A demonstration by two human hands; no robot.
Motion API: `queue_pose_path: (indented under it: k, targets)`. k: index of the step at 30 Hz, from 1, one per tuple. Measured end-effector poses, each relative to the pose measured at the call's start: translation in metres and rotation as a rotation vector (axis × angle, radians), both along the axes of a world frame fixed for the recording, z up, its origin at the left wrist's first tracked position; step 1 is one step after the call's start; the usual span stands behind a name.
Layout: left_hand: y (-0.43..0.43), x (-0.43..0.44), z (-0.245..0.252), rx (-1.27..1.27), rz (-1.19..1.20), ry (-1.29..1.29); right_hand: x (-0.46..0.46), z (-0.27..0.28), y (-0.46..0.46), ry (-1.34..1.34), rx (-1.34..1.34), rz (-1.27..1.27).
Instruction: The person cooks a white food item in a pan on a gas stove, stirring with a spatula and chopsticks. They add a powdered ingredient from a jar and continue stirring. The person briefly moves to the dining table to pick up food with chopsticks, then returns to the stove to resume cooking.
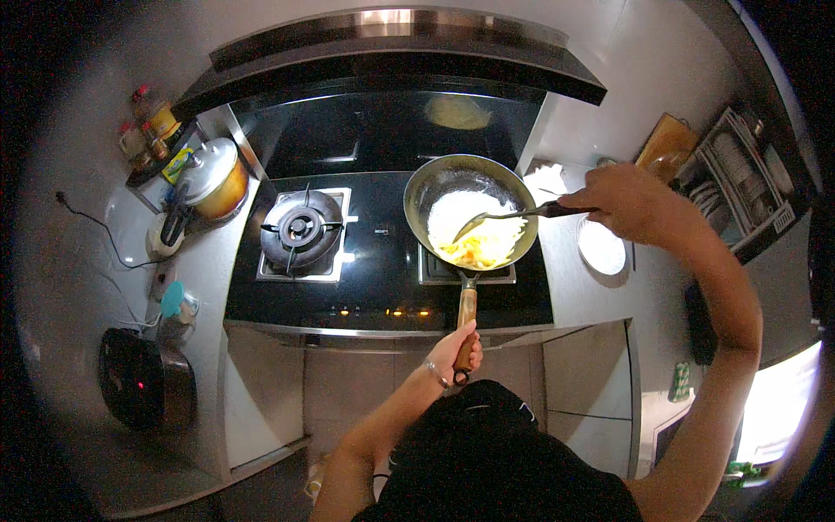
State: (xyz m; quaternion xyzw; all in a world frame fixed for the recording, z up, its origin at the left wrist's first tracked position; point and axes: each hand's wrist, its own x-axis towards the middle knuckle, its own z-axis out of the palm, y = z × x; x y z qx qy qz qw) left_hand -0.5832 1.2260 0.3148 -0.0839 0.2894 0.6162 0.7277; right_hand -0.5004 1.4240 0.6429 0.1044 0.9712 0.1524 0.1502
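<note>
A frying pan [424,189] with a wooden handle sits over the right burner of the black gas hob. My left hand [456,355] grips the pan's handle [467,307] near its end. In my right hand [623,202] is a metal spatula [509,214] with a dark handle, reaching in from the right. Its blade rests among pale yellow shredded food [486,245] at the near side of the pan. Bright glare washes out the middle of the pan.
The left burner [299,225] holds no pot. A pressure cooker [212,179] stands on the left counter, with condiment bottles [147,134] behind. A white bowl [601,246] is right of the hob. Beyond it stand a cutting board [667,143] and dish rack [737,179]. A range hood [391,65] overhangs the back.
</note>
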Motion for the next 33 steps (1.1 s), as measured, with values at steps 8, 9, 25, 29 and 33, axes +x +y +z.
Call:
queue_pose_path:
  k: [8,9,25,29,33]
  targets:
    - [-0.002,0.0,0.007,0.057,-0.019,0.009,-0.014,-0.059,-0.025,-0.046,-0.108,-0.185]
    - [-0.002,-0.001,0.007,0.053,-0.016,0.015,-0.015,-0.067,-0.024,0.018,-0.089,-0.145]
    - [0.0,0.0,0.004,0.043,-0.019,-0.021,-0.028,-0.109,0.037,0.08,0.213,-0.1]
    - [0.001,0.003,0.004,0.048,-0.008,-0.023,-0.044,-0.068,0.096,0.164,-0.062,-0.107]
    - [0.002,0.006,0.002,0.041,0.004,0.0,-0.069,-0.035,0.137,-0.019,-0.202,-0.501]
